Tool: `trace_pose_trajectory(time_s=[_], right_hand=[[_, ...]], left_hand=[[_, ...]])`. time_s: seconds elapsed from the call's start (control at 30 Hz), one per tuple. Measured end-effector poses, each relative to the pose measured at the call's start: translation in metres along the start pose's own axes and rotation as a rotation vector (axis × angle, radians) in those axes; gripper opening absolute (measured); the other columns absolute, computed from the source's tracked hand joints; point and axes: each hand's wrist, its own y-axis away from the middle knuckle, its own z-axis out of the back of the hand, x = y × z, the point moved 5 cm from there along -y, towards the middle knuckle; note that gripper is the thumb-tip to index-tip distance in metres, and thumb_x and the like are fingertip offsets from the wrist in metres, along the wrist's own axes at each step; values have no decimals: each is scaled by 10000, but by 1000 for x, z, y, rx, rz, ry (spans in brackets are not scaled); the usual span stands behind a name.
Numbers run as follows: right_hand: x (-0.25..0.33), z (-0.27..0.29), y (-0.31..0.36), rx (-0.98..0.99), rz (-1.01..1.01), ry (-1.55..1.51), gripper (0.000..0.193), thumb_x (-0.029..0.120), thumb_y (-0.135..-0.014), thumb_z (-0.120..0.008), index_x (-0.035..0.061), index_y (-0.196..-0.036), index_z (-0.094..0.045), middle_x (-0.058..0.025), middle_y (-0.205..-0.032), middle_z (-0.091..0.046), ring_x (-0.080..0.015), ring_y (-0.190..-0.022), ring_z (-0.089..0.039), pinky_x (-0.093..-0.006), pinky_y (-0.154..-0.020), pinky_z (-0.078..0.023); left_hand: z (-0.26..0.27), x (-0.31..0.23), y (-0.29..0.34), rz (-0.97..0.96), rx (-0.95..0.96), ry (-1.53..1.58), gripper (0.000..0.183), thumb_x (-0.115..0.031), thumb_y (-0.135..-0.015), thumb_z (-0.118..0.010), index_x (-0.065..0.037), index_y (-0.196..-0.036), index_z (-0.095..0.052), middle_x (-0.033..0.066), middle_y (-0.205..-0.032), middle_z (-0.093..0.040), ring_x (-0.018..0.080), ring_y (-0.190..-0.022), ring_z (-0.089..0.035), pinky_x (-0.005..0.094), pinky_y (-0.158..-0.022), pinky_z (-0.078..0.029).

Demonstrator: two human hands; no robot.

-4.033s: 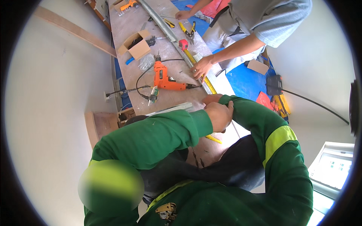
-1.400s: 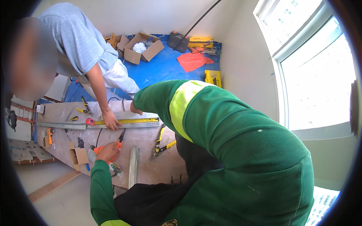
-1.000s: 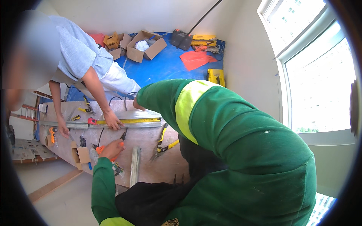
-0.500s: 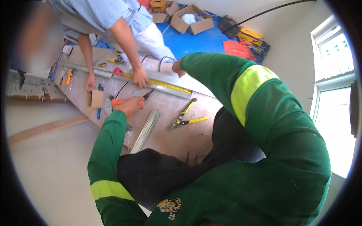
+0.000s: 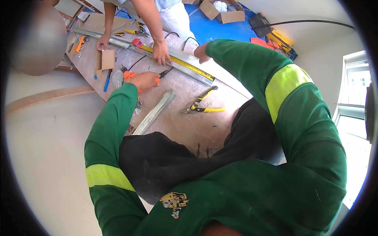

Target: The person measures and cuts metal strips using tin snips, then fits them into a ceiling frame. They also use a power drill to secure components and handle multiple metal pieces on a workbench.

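My left hand (image 5: pixel 145 80) is closed round an orange-handled tool (image 5: pixel 156 80) with dark pointed jaws, low over the board on the near side of a metal channel (image 5: pixel 193 71). A yellow tape measure blade (image 5: pixel 189 67) from a red case (image 5: pixel 137 43) lies along the channel. A co-worker's hand (image 5: pixel 161 53) presses on the blade, and their other hand (image 5: pixel 103 41) is by a small cardboard box (image 5: pixel 108 59). My right hand (image 5: pixel 202 53) is at the far side of the channel, beside a pale strip; its fingers are mostly hidden.
Yellow-handled snips (image 5: pixel 202 105) and a short metal channel piece (image 5: pixel 155 112) lie on the board (image 5: pixel 177 129) near my knees. Another yellow-handled tool (image 5: pixel 136 31), an orange tool (image 5: pixel 82 42) and a blue pen-like item (image 5: pixel 107 80) lie farther off. Boxes (image 5: pixel 232 16) stand on a blue sheet.
My view has shifted, so the board and tools sit farther right in the picture, the far part higher. My left hand keeps hold of the orange-handled tool; the co-worker's hand stays on the tape.
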Motion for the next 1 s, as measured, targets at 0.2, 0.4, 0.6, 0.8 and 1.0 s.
trace_pose_trajectory(time_s=[0.2, 0.4, 0.6, 0.8, 1.0], right_hand=[[-4, -3, -3, 46, -23, 19, 472, 369, -972, -737, -25, -1231, -741, -232, -1213, -747, -408, -1176, -707, -526, -975, -558], [-12, -7, -6, 3, -25, -29, 477, 382, -973, -739, -18, -1234, -733, -231, -1219, -744, -425, -1182, -705, -533, -968, -563], [-11, -8, -5, 20, -65, -44, 421, 378, -991, -730, 47, -1252, -735, -205, -1235, -745, -408, -1203, -701, -532, -980, -558], [-15, -13, -8, 58, -106, -67, 422, 370, -996, -730, 51, -1272, -730, -196, -1247, -744, -403, -1210, -699, -539, -987, -555], [-14, -14, -9, 54, -78, -73, 445, 370, -995, -729, 56, -1309, -720, -204, -1282, -732, -408, -1234, -687, -527, -1004, -553]], left_hand=[[1, -3, 0, -18, 31, 39, 627, -399, -990, -700, -75, -1516, -589, 211, -1413, -675, 362, -1309, -646, 432, -1107, -493], [-5, 3, -7, -47, 24, 39, 638, -398, -981, -706, -58, -1508, -588, 218, -1458, -652, 377, -1351, -615, 427, -1138, -470], [-10, 5, -16, -68, 33, -2, 625, -422, -989, -698, -71, -1497, -603, 201, -1464, -654, 378, -1356, -612, 441, -1141, -469], [-13, 5, -21, -57, 31, -56, 625, -468, -991, -684, -98, -1490, -614, 163, -1465, -661, 367, -1356, -616, 468, -1120, -487], [-11, 4, -19, -65, 18, -25, 614, -436, -961, -729, -98, -1465, -637, 174, -1450, -666, 358, -1348, -625, 465, -1130, -486]])
